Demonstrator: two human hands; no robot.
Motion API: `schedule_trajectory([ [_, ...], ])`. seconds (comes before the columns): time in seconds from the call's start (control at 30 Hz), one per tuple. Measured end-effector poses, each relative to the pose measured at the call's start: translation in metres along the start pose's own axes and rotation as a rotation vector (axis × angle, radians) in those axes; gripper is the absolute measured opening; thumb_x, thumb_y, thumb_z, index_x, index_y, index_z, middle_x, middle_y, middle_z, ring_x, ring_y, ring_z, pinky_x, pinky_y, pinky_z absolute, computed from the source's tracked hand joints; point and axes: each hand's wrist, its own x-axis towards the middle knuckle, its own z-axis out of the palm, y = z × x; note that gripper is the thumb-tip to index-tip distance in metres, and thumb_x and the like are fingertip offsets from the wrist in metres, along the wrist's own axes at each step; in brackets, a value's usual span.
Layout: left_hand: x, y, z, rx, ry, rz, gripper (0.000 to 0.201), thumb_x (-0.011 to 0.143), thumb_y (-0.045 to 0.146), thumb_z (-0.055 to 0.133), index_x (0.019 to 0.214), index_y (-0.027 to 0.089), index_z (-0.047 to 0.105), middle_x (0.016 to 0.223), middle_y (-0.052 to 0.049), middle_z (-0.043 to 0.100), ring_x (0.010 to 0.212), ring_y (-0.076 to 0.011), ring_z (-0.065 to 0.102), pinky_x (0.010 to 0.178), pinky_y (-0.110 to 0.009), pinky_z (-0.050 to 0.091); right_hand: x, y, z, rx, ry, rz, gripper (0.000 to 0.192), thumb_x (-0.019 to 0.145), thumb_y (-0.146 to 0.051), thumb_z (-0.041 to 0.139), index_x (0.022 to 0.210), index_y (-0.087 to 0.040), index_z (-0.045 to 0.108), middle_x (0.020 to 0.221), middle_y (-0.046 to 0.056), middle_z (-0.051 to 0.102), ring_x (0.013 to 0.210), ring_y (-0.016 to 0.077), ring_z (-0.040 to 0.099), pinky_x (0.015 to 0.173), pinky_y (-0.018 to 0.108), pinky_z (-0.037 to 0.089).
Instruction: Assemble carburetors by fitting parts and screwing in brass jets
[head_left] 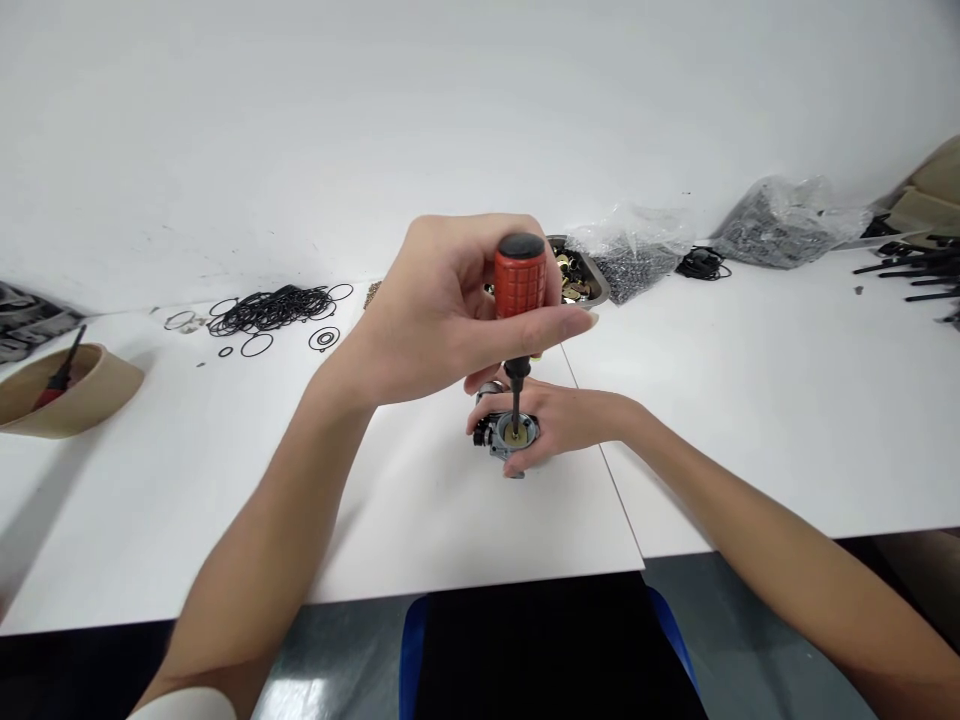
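Note:
My left hand (442, 310) is wrapped round a screwdriver (520, 280) with a red grip and black end cap, held upright. The driver's tip points down into the round bore of a small grey metal carburetor (495, 436), at a brass-coloured disc (514, 435) inside it. My right hand (559, 415) grips the carburetor from the right, fingers and thumb on either side of the bore. The carburetor rests on the white table (450, 530), partly covered by my right hand. Whether the tip sits in a screw is too small to tell.
Black rubber rings (274, 310) lie in a pile at left, near a beige bowl (112, 385) holding another screwdriver (60, 380). Behind my hands stands a metal tray (596, 285) of brass parts. Plastic bags (787, 225) and black rods (919, 265) lie at the right back.

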Motion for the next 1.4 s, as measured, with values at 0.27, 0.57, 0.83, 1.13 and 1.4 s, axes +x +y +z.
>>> schedule_trajectory([
  [0.27, 0.0021, -0.0019, 0.0017, -0.094, -0.035, 0.038, 0.012, 0.079, 0.021, 0.073, 0.072, 0.016, 0.064, 0.062, 0.001, 0.063, 0.041, -0.0059, 0.053, 0.03, -0.019, 0.04, 0.0001, 0.0, -0.0006, 0.009, -0.004, 0.008, 0.049, 0.077, -0.041, 0.077, 0.122, -0.033, 0.061, 0.138, 0.004, 0.037, 0.128, 0.027, 0.041, 0.108, 0.043, 0.041],
  [0.57, 0.0031, -0.0052, 0.0023, -0.089, -0.051, 0.009, 0.014, 0.079, 0.026, 0.072, 0.072, 0.018, 0.063, 0.062, 0.003, 0.062, 0.041, -0.0046, 0.052, 0.031, -0.017, 0.04, -0.0003, -0.0045, -0.0017, -0.001, -0.005, 0.036, 0.05, 0.077, -0.039, 0.078, 0.123, -0.033, 0.061, 0.137, 0.005, 0.038, 0.129, 0.0276, 0.042, 0.11, 0.044, 0.038],
  [0.83, 0.0028, -0.0068, 0.0014, -0.084, -0.07, -0.023, 0.017, 0.079, 0.031, 0.072, 0.073, 0.018, 0.062, 0.063, 0.001, 0.064, 0.041, -0.006, 0.053, 0.03, -0.019, 0.041, 0.0002, -0.0032, -0.0015, -0.014, 0.006, 0.017, 0.05, 0.076, -0.039, 0.078, 0.122, -0.033, 0.061, 0.137, 0.005, 0.039, 0.13, 0.0275, 0.041, 0.109, 0.042, 0.039],
  [1.13, 0.005, -0.0074, 0.0001, -0.103, -0.106, -0.008, 0.016, 0.074, 0.023, 0.077, 0.072, 0.018, 0.061, 0.062, 0.002, 0.06, 0.049, -0.0068, 0.054, 0.04, -0.02, 0.046, 0.0, -0.0037, -0.0012, 0.002, 0.001, 0.028, 0.051, 0.075, -0.039, 0.078, 0.123, -0.033, 0.061, 0.14, 0.005, 0.036, 0.131, 0.0269, 0.04, 0.11, 0.041, 0.039],
  [1.4, 0.0004, -0.0003, -0.0049, -0.106, -0.128, -0.02, 0.025, 0.072, 0.014, 0.078, 0.092, 0.018, 0.064, 0.076, 0.001, 0.062, 0.051, -0.0055, 0.053, 0.041, -0.019, 0.046, 0.0006, -0.0025, -0.0009, 0.019, -0.005, 0.004, 0.049, 0.076, -0.039, 0.078, 0.121, -0.032, 0.061, 0.142, 0.004, 0.035, 0.133, 0.0259, 0.039, 0.112, 0.041, 0.037],
])
